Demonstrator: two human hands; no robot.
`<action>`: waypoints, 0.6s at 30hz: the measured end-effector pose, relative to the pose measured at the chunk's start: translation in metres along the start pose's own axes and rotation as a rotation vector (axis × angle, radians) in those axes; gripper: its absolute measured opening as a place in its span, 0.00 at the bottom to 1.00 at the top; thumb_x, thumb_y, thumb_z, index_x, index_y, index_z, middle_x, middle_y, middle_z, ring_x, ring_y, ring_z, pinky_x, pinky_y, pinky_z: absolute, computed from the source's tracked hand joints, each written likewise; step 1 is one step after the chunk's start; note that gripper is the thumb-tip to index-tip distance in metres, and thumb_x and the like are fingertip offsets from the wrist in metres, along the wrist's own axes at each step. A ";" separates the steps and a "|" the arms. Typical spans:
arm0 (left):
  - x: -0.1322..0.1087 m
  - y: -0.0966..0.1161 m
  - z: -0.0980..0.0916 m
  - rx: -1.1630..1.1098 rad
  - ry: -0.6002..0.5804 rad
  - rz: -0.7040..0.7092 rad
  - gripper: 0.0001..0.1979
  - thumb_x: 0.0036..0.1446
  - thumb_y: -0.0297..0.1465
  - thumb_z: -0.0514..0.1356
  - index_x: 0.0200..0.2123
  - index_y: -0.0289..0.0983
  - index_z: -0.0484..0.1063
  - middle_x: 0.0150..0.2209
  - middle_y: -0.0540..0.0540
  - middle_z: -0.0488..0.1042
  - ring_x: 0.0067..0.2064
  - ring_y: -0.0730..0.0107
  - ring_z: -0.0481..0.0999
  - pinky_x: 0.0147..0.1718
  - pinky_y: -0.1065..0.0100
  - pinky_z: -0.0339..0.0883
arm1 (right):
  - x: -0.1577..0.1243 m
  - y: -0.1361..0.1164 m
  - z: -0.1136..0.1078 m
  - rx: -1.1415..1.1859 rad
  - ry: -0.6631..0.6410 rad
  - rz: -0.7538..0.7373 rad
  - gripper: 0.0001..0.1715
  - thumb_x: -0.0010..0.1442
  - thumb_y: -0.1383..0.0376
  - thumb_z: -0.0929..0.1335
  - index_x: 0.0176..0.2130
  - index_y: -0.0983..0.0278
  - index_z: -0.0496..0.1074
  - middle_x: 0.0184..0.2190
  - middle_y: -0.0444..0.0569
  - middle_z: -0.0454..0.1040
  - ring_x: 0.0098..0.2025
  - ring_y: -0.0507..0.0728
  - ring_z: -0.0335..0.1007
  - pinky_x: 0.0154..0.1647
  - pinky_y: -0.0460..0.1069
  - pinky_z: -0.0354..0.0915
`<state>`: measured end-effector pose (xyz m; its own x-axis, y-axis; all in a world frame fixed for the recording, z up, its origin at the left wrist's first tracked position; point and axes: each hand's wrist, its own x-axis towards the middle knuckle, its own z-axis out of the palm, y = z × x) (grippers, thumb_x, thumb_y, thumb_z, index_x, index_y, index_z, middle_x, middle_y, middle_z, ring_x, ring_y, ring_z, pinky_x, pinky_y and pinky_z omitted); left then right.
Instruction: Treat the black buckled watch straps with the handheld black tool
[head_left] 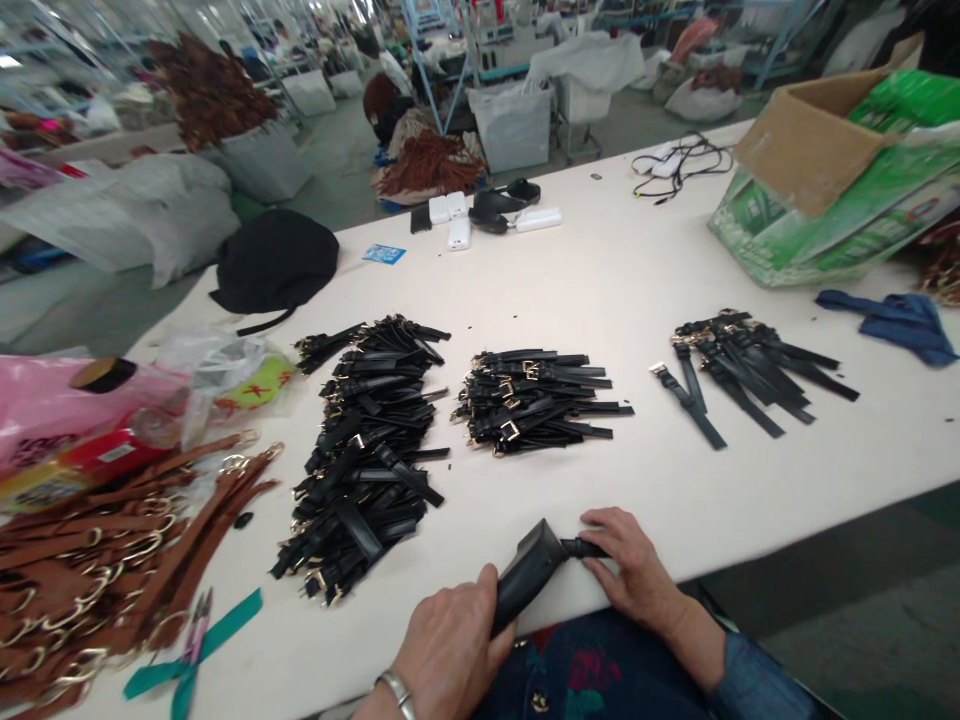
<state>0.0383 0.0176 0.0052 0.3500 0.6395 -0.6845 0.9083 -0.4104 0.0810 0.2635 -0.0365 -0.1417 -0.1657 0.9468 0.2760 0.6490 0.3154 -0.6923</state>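
My left hand is closed around the handle of a black hand tool at the table's near edge. My right hand lies over a short black strap at the tool's tip, fingers pressing it onto the white table. Three piles of black buckled straps lie beyond: a big left pile, a middle pile and a smaller right pile.
Brown straps with metal rings and small snips on teal ribbon lie at the left. Plastic bags, a black hat, white chargers, a green cardboard box and a blue cloth ring the table.
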 end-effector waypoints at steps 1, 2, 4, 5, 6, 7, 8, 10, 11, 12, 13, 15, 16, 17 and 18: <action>0.001 0.000 -0.002 0.016 -0.005 0.001 0.18 0.54 0.37 0.46 0.45 0.37 0.62 0.35 0.42 0.75 0.38 0.56 0.74 0.35 0.59 0.66 | 0.001 0.000 0.000 0.013 -0.005 0.001 0.18 0.54 0.69 0.64 0.46 0.61 0.64 0.45 0.55 0.66 0.47 0.62 0.61 0.46 0.61 0.60; 0.001 0.001 -0.004 0.031 -0.009 0.009 0.18 0.53 0.37 0.47 0.46 0.37 0.62 0.35 0.42 0.76 0.38 0.56 0.74 0.35 0.58 0.66 | 0.001 0.000 -0.001 0.025 -0.013 0.002 0.18 0.54 0.69 0.64 0.46 0.61 0.64 0.45 0.55 0.66 0.47 0.62 0.61 0.46 0.61 0.60; 0.004 0.006 -0.009 0.057 -0.010 0.026 0.18 0.52 0.36 0.48 0.46 0.37 0.61 0.36 0.42 0.75 0.38 0.55 0.74 0.35 0.58 0.66 | 0.002 0.000 -0.002 0.046 -0.026 0.004 0.19 0.53 0.70 0.64 0.46 0.61 0.64 0.45 0.55 0.67 0.47 0.61 0.61 0.46 0.60 0.61; 0.006 0.009 -0.011 0.069 -0.011 0.029 0.18 0.52 0.36 0.49 0.46 0.37 0.61 0.36 0.42 0.75 0.38 0.55 0.74 0.35 0.57 0.66 | 0.003 0.000 -0.003 0.053 -0.024 0.004 0.19 0.53 0.70 0.64 0.46 0.62 0.64 0.44 0.54 0.67 0.47 0.61 0.61 0.46 0.60 0.61; 0.009 0.012 -0.013 0.079 -0.013 0.028 0.18 0.52 0.36 0.49 0.45 0.37 0.62 0.35 0.42 0.75 0.38 0.55 0.74 0.35 0.57 0.66 | 0.003 0.000 -0.004 0.058 -0.021 0.006 0.19 0.53 0.70 0.64 0.46 0.62 0.65 0.44 0.54 0.67 0.47 0.61 0.62 0.46 0.60 0.61; 0.011 0.015 -0.015 0.088 -0.014 0.026 0.17 0.52 0.36 0.49 0.45 0.37 0.62 0.35 0.41 0.75 0.38 0.55 0.74 0.35 0.57 0.66 | 0.003 0.000 -0.004 0.062 -0.017 0.008 0.19 0.53 0.71 0.64 0.46 0.62 0.65 0.44 0.54 0.67 0.46 0.61 0.62 0.46 0.60 0.61; 0.013 0.017 -0.016 0.093 -0.016 0.022 0.17 0.51 0.36 0.49 0.44 0.37 0.62 0.35 0.41 0.75 0.38 0.55 0.74 0.35 0.57 0.66 | 0.004 0.000 -0.004 0.065 -0.010 0.009 0.18 0.53 0.71 0.64 0.45 0.62 0.65 0.44 0.54 0.68 0.46 0.61 0.62 0.45 0.59 0.61; 0.016 0.019 -0.016 0.090 -0.012 0.020 0.17 0.52 0.36 0.49 0.44 0.36 0.62 0.35 0.41 0.75 0.38 0.55 0.74 0.36 0.59 0.66 | 0.004 0.000 -0.004 0.066 -0.003 0.013 0.18 0.53 0.71 0.64 0.45 0.62 0.66 0.44 0.54 0.68 0.46 0.61 0.63 0.45 0.59 0.62; 0.017 0.019 -0.014 0.082 -0.003 0.021 0.18 0.52 0.37 0.49 0.45 0.36 0.62 0.36 0.41 0.75 0.39 0.55 0.74 0.36 0.59 0.65 | 0.004 0.000 -0.004 0.063 -0.002 0.016 0.19 0.52 0.71 0.64 0.45 0.62 0.66 0.44 0.54 0.68 0.46 0.61 0.62 0.45 0.59 0.62; 0.017 0.018 -0.011 0.069 0.010 0.020 0.17 0.52 0.37 0.48 0.45 0.37 0.61 0.36 0.42 0.75 0.38 0.56 0.74 0.35 0.60 0.65 | 0.004 0.000 -0.004 0.059 0.002 0.019 0.19 0.52 0.70 0.65 0.46 0.62 0.65 0.44 0.54 0.68 0.46 0.61 0.62 0.46 0.59 0.61; 0.016 0.016 -0.008 0.053 0.022 0.016 0.17 0.53 0.37 0.48 0.44 0.37 0.61 0.36 0.42 0.75 0.38 0.57 0.74 0.35 0.60 0.65 | 0.003 0.000 -0.003 0.055 0.005 0.020 0.19 0.52 0.70 0.65 0.46 0.62 0.65 0.45 0.55 0.68 0.47 0.61 0.62 0.46 0.60 0.61; 0.013 0.011 -0.001 0.017 0.038 -0.001 0.16 0.54 0.38 0.47 0.43 0.38 0.62 0.35 0.43 0.75 0.37 0.58 0.74 0.34 0.61 0.65 | 0.002 0.001 -0.002 0.049 0.012 0.020 0.19 0.52 0.69 0.66 0.46 0.62 0.65 0.45 0.55 0.68 0.47 0.61 0.62 0.47 0.60 0.61; 0.011 0.009 0.002 0.002 0.038 -0.010 0.16 0.54 0.38 0.46 0.44 0.38 0.62 0.35 0.43 0.75 0.37 0.59 0.74 0.34 0.62 0.65 | 0.001 0.001 -0.002 0.049 0.018 0.016 0.18 0.52 0.68 0.66 0.45 0.62 0.66 0.44 0.54 0.68 0.47 0.61 0.63 0.47 0.60 0.61; 0.008 0.006 0.005 -0.007 0.032 -0.017 0.16 0.55 0.38 0.46 0.44 0.38 0.62 0.35 0.43 0.75 0.37 0.59 0.74 0.34 0.62 0.65 | 0.001 0.002 -0.002 0.050 0.023 0.010 0.17 0.52 0.68 0.66 0.45 0.62 0.66 0.44 0.54 0.68 0.46 0.61 0.63 0.46 0.59 0.61; 0.005 0.004 0.007 -0.008 0.025 -0.023 0.17 0.55 0.38 0.46 0.44 0.38 0.62 0.35 0.43 0.75 0.37 0.59 0.74 0.34 0.62 0.65 | 0.001 0.002 -0.002 0.050 0.026 0.004 0.17 0.53 0.67 0.66 0.44 0.62 0.66 0.44 0.54 0.68 0.46 0.60 0.63 0.46 0.59 0.61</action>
<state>0.0426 0.0149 -0.0030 0.3347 0.6645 -0.6682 0.9180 -0.3901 0.0718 0.2657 -0.0353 -0.1418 -0.1439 0.9462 0.2898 0.6117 0.3153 -0.7255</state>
